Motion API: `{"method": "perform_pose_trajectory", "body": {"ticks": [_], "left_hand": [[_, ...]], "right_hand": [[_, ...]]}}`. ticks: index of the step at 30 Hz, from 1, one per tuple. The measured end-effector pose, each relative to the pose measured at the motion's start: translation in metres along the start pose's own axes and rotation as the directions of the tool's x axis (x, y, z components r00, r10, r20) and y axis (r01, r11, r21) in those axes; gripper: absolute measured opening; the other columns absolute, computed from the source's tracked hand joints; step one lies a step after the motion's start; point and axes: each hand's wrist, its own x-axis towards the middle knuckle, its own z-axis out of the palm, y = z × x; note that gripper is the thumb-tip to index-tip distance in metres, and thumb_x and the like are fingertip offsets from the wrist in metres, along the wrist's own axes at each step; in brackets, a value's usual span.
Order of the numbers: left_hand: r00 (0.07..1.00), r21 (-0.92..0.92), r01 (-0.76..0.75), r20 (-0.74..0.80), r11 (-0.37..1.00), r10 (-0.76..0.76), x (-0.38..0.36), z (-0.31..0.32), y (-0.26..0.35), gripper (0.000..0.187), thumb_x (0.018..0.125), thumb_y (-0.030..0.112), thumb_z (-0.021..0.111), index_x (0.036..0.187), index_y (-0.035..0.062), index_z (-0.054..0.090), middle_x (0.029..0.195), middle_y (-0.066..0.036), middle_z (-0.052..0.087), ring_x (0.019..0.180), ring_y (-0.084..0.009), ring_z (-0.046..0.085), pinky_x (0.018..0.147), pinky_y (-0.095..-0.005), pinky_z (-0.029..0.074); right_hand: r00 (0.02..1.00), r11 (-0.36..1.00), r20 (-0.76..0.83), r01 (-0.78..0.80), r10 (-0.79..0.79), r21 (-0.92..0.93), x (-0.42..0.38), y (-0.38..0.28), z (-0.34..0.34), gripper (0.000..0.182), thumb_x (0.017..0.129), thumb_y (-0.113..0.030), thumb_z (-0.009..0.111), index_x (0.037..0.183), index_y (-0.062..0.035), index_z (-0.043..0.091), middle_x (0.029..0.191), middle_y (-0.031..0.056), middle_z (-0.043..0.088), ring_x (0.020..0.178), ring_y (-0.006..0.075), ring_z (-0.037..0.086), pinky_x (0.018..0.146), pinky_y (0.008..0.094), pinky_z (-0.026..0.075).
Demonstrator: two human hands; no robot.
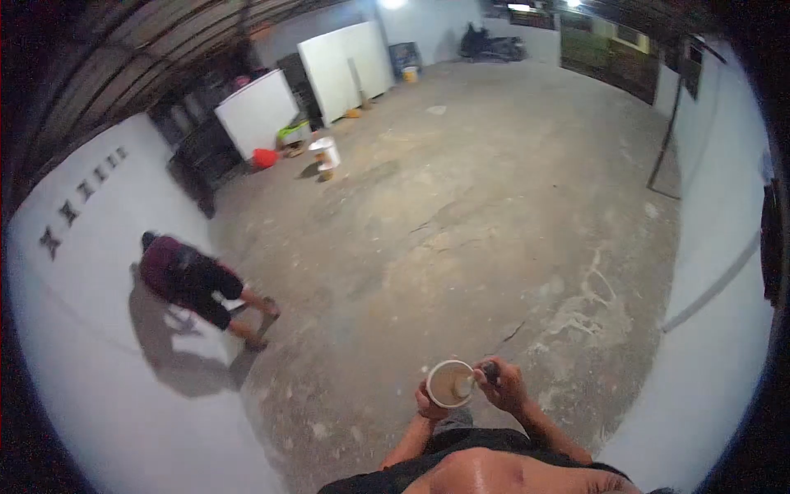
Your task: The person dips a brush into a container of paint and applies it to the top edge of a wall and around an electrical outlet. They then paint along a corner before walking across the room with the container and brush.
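My left hand [427, 402] is closed around the side of a small white bucket [433, 396], held up in front of my body with its mouth facing me. Pale, beige-looking contents or inner wall show inside it. In my right hand [508, 389] is what looks like a paintbrush [490, 370] with a dark handle. Its light end reaches over the rim into the bucket. How deep the bristles go I cannot make out.
Another person [185, 276] bends at the white wall [82, 329] on the left. White buckets [326, 151], a red container [264, 158] and leaning white panels [346, 74] stand farther back. A motorcycle [491, 44] is parked at the far end. A metal stand [665, 156] is by the right wall.
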Motion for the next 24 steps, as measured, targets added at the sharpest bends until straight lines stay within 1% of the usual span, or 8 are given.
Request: {"method": "perform_pose_trajectory", "body": {"ticks": [3, 4, 5, 6, 8, 11, 13, 24], "left_hand": [[0.975, -0.165, 0.145, 0.191, 0.976, -0.112, 0.103, 0.005, 0.051, 0.080, 0.092, 0.064, 0.045, 0.155, 0.0145, 0.042, 0.161, -0.011, 0.041, 0.144, -0.0374, 0.043, 0.114, -0.0627, 0.038], [0.949, -0.714, 0.312, 0.264, 0.627, -0.172, 0.126, 0.029, 0.076, 0.088, 0.089, 0.066, 0.050, 0.159, 0.0148, 0.035, 0.161, -0.012, 0.040, 0.143, -0.0365, 0.044, 0.115, -0.0618, 0.037], [0.927, -0.946, 0.323, 0.316, 0.000, -0.202, 0.147, 0.042, 0.095, 0.098, 0.086, 0.069, 0.055, 0.163, 0.0150, 0.027, 0.161, -0.012, 0.039, 0.143, -0.0355, 0.046, 0.117, -0.0608, 0.035], [0.912, -0.942, 0.336, 0.323, 0.007, -0.254, 0.180, 0.031, 0.105, 0.098, 0.086, 0.069, 0.055, 0.163, 0.0150, 0.027, 0.161, -0.012, 0.039, 0.143, -0.0355, 0.046, 0.117, -0.0608, 0.035], [0.896, -0.300, 0.269, 0.425, 0.915, -0.124, 0.254, 0.005, 0.130, 0.108, 0.079, 0.071, 0.068, 0.164, 0.0225, 0.022, 0.159, -0.012, 0.042, 0.140, -0.0372, 0.048, 0.115, -0.0633, 0.036], [0.913, -0.298, 0.213, 0.400, 0.930, -0.081, 0.335, -0.001, 0.179, 0.118, 0.073, 0.066, 0.079, 0.165, 0.0245, 0.017, 0.155, -0.011, 0.046, 0.135, -0.0389, 0.051, 0.115, -0.0617, 0.037], [0.940, -0.278, 0.151, 0.338, 0.949, -0.051, 0.383, 0.010, 0.215, 0.116, 0.073, 0.065, 0.080, 0.164, 0.0253, 0.020, 0.153, -0.011, 0.048, 0.134, -0.0385, 0.051, 0.115, -0.0616, 0.038], [0.926, -0.243, -0.230, 0.243, 0.942, 0.289, 0.640, 0.025, 0.420, 0.115, 0.065, 0.065, 0.087, 0.159, 0.0270, 0.033, 0.153, -0.006, 0.048, 0.137, -0.0371, 0.048, 0.114, -0.0591, 0.037]], "right_hand": [[0.999, 0.998, -0.012, -0.049, 0.049, 0.032, 0.085, 0.013, -0.014, 0.029, 0.096, -0.023, 0.073, 0.115, -0.0059, 0.061, 0.071, 0.0058, 0.065, 0.056, 0.0111, 0.057, 0.053, 0.0286, 0.046], [0.999, 0.997, -0.024, -0.038, 0.040, 0.068, 0.107, 0.016, -0.016, 0.033, 0.096, -0.025, 0.073, 0.119, -0.0059, 0.059, 0.072, 0.0053, 0.065, 0.057, 0.0106, 0.056, 0.053, 0.0280, 0.046], [0.988, 0.962, -0.049, -0.133, 0.149, 0.240, 0.129, 0.031, -0.014, 0.038, 0.097, -0.028, 0.073, 0.121, -0.0056, 0.055, 0.075, 0.0045, 0.064, 0.061, 0.0110, 0.056, 0.058, 0.0290, 0.047], [0.979, 0.957, -0.094, -0.152, 0.180, 0.246, 0.147, 0.047, -0.011, 0.038, 0.097, -0.028, 0.073, 0.121, -0.0056, 0.055, 0.075, 0.0045, 0.064, 0.061, 0.0110, 0.056, 0.058, 0.0290, 0.047], [0.926, 0.880, -0.295, -0.074, 0.235, 0.470, 0.184, 0.085, -0.004, 0.036, 0.099, -0.029, 0.070, 0.119, -0.0041, 0.053, 0.076, 0.0045, 0.064, 0.066, 0.0123, 0.058, 0.062, 0.0320, 0.050], [0.953, 0.929, 0.113, -0.301, 0.282, 0.217, 0.217, 0.165, 0.026, 0.029, 0.101, -0.031, 0.064, 0.107, -0.0030, 0.061, 0.084, 0.0076, 0.067, 0.076, 0.0166, 0.063, 0.071, 0.0348, 0.053], [0.787, 0.939, 0.609, -0.278, 0.101, 0.203, 0.254, 0.202, 0.040, 0.029, 0.102, -0.031, 0.064, 0.105, -0.0026, 0.065, 0.093, 0.0113, 0.070, 0.082, 0.0200, 0.064, 0.077, 0.0373, 0.052], [0.176, 0.866, 0.893, -0.225, -0.415, 0.447, 0.631, 0.328, 0.097, 0.039, 0.090, -0.021, 0.075, 0.114, 0.0051, 0.061, 0.105, 0.0213, 0.070, 0.096, 0.0298, 0.067, 0.087, 0.0439, 0.051]]}}
